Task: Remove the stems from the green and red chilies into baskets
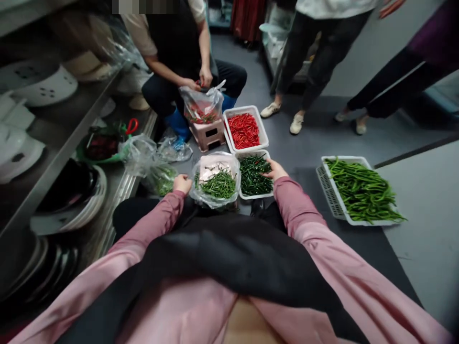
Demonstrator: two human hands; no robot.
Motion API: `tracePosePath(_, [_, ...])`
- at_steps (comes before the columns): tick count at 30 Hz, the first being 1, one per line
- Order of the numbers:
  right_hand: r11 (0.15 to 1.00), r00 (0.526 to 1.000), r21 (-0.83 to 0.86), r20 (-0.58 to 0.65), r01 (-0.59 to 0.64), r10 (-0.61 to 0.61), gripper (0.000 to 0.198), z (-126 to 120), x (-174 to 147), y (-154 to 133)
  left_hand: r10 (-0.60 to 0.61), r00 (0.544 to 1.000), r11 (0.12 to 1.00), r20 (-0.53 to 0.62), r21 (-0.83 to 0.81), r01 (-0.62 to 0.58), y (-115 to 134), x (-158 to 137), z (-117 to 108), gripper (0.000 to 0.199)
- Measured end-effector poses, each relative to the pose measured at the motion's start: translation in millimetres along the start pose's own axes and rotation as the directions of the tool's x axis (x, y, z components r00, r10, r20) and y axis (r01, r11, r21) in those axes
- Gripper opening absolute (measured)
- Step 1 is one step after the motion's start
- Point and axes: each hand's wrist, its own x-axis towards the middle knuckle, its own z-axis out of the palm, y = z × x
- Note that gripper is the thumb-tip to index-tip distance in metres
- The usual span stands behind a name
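My left hand (182, 184) is closed, just left of a bag-lined tub of green chili stems (220, 185); whatever its fingers hold, if anything, is hidden. Beside that hand lies a clear plastic bag (161, 177) with green contents. My right hand (276, 169) reaches over the right edge of a white basket (256, 196). Its fingers are apart and touch the dark green chilies (253, 174) inside. Directly behind stands another white basket (263, 125), filled with red chilies (244, 131).
Opposite me a seated person (179, 57) handles red chilies over a plastic bag (203, 107) on a pink stool (208, 134). A basket of long green peppers (362, 191) is at right. Shelves with plates (86, 205) line the left. Two people stand behind.
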Motion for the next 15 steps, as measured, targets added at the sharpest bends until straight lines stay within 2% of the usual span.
tracePosePath(2, [0.997,0.986,-0.078,-0.168,-0.007,-0.006,0.026,5,12,-1,-0.084,0.996,0.996,0.023,-0.002,0.084,-3,4,4,0.046])
tracePosePath(4, [0.978,0.965,-0.195,-0.231,0.077,-0.122,0.029,21,17,4,-0.166,0.985,0.986,0.049,-0.010,0.167,-5,9,10,0.057])
tracePosePath(5, [0.950,0.959,-0.264,-0.176,0.169,-0.220,0.029,33,16,9,-0.200,0.978,0.979,0.060,-0.018,0.201,-5,11,13,0.064])
tracePosePath(6, [0.899,0.942,-0.331,-0.071,0.287,-0.327,0.028,48,12,16,-0.226,0.971,0.973,0.073,-0.031,0.228,-6,13,17,0.072])
tracePosePath(7, [0.822,0.902,-0.387,0.067,0.417,-0.426,0.026,63,6,24,-0.243,0.966,0.967,0.088,-0.054,0.249,-8,16,20,0.078])
tracePosePath(9, [0.620,0.763,-0.445,0.365,0.646,-0.533,0.021,96,-10,41,-0.268,0.955,0.945,0.129,-0.156,0.286,-11,21,26,0.082])
tracePosePath(11, [0.461,0.643,-0.450,0.579,0.765,-0.501,0.020,124,-27,58,-0.295,0.934,0.887,0.203,-0.305,0.346,-15,25,31,0.074])
tracePosePath(12, [0.408,0.606,-0.451,0.645,0.794,-0.465,0.022,135,-34,65,-0.304,0.921,0.850,0.245,-0.368,0.378,-17,26,33,0.066])
tracePosePath(13, [0.366,0.586,-0.461,0.689,0.809,-0.427,0.024,143,-38,71,-0.307,0.908,0.814,0.285,-0.417,0.406,-18,27,35,0.056])
tracePosePath(15, [0.298,0.582,-0.501,0.728,0.813,-0.362,0.027,154,-41,77,-0.294,0.894,0.765,0.337,-0.478,0.431,-19,28,38,0.040])
